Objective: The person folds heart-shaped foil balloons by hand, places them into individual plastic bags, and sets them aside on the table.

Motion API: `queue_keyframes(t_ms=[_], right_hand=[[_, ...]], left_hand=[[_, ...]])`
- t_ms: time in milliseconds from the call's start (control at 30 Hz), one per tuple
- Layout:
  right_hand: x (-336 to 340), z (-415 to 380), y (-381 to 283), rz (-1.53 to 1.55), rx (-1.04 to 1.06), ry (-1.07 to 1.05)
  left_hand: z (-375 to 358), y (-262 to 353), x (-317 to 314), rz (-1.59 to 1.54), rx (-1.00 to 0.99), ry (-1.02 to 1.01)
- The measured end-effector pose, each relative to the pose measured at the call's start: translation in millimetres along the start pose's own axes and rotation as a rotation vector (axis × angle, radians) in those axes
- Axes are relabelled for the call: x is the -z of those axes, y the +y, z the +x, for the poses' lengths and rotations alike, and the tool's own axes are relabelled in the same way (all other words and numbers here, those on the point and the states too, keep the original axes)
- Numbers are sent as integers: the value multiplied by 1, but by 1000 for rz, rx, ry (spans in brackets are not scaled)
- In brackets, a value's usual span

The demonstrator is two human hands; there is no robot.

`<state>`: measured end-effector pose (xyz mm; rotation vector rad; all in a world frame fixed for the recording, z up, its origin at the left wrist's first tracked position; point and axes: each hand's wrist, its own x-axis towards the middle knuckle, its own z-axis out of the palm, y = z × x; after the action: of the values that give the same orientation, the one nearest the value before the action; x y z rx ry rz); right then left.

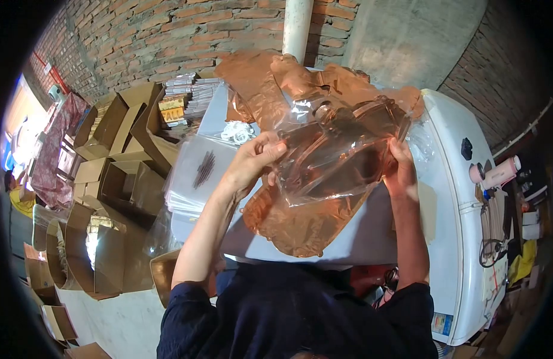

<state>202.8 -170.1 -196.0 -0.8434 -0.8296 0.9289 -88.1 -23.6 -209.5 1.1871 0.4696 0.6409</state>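
Observation:
A clear plastic bag point(330, 158) is stretched between my two hands over the table, with copper-coloured foil showing in or through it. My left hand point(258, 158) pinches its left edge, thumb on top. At the right edge, my right hand point(401, 164) grips the bag with closed fingers. Below it lies a flat, crinkled copper foil piece point(300, 230), like a deflated foil balloon. More copper foil point(252, 75) is heaped behind the bag. A stack of clear plastic bags point(189, 161) with dark print lies left of my left hand, beside a white coil point(237, 131) resembling ribbon.
Open cardboard boxes point(124, 179) crowd the left side. Packets with silver and yellow wrapping point(183, 102) lie at the back left. A white appliance-like surface point(456, 203) borders the right, with a pink device point(500, 173) beyond it. A person in yellow point(22, 200) is at far left.

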Motion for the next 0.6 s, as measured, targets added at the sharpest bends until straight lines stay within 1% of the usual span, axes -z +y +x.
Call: queue_keyframes(t_ms=[67, 167, 200, 267, 300, 433, 533, 600], right_hand=[[12, 2, 4, 16, -1, -14], [15, 3, 5, 45, 10, -6], [13, 3, 5, 56, 18, 2], [10, 3, 6, 105, 13, -66], [10, 2, 6, 130, 10, -100], [22, 4, 13, 156, -17, -85], [26, 6, 21, 201, 19, -112], [30, 10, 31, 241, 64, -165]], left_hand=[[0, 2, -1, 0, 45, -21], [1, -8, 3, 132, 119, -100], [2, -11, 4, 123, 135, -63], [4, -15, 5, 106, 166, 9], [6, -15, 4, 61, 119, 24], [6, -8, 2, -16, 98, 50], [7, -5, -3, 58, 38, 27], [8, -6, -11, 258, -7, 72]])
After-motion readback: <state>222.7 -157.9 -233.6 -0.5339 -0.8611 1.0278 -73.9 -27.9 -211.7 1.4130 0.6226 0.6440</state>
